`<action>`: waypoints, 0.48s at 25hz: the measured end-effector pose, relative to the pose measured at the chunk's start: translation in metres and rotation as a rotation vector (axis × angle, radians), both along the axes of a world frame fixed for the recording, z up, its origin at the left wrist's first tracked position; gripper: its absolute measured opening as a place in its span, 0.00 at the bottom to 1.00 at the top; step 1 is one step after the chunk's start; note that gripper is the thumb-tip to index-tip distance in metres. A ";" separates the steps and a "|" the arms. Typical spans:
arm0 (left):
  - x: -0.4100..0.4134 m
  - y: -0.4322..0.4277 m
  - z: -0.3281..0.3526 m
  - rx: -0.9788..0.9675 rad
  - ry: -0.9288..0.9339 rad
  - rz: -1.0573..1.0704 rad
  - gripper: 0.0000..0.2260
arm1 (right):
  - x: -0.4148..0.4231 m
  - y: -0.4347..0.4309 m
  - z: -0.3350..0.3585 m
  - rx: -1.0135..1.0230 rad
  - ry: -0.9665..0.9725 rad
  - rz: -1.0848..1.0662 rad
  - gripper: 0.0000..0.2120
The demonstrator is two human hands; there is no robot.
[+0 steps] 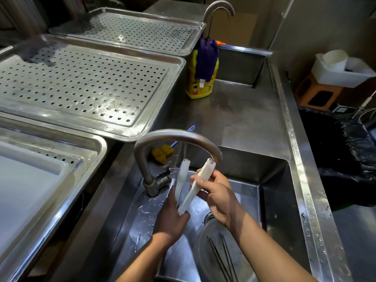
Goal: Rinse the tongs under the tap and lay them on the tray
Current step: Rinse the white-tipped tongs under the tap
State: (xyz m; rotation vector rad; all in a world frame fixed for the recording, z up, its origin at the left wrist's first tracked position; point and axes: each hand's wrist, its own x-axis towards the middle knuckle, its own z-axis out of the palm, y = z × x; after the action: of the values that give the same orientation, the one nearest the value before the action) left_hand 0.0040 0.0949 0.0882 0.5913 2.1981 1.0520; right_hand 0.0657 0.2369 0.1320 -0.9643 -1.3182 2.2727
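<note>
White plastic tongs [184, 176] are held over the sink [274, 200], their two dark-tipped arms pointing up under the curved steel tap [175, 137]. My left hand [171, 218] grips the hinge end low down. My right hand [215, 192] is wrapped around the right arm of the tongs. Whether water runs from the spout is hard to tell; the sink floor is wet. The perforated steel tray [85, 86] lies to the upper left, wet and bare.
A second perforated tray [138, 29] sits behind the first, and a tray with a white board [26, 186] at left. A yellow detergent bottle [200, 78] with a purple cloth stands on the counter. Yellow sponges [161, 153] lie behind the tap. Dark chopsticks in a bowl [221, 259] rest in the sink.
</note>
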 end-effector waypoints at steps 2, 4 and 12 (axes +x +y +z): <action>0.000 -0.001 0.000 -0.009 -0.013 0.002 0.41 | -0.002 0.007 0.003 -0.014 -0.009 -0.068 0.13; 0.001 -0.004 0.001 -0.003 -0.057 -0.001 0.43 | -0.003 0.009 0.006 0.020 -0.006 -0.082 0.10; 0.001 0.009 0.000 0.034 -0.164 0.014 0.40 | -0.004 0.015 0.010 0.116 -0.031 -0.054 0.07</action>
State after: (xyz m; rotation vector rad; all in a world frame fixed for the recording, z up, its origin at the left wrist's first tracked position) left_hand 0.0050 0.1042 0.0884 0.4868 2.0483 1.1067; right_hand 0.0612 0.2519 0.1421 -0.9859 -1.4030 2.1242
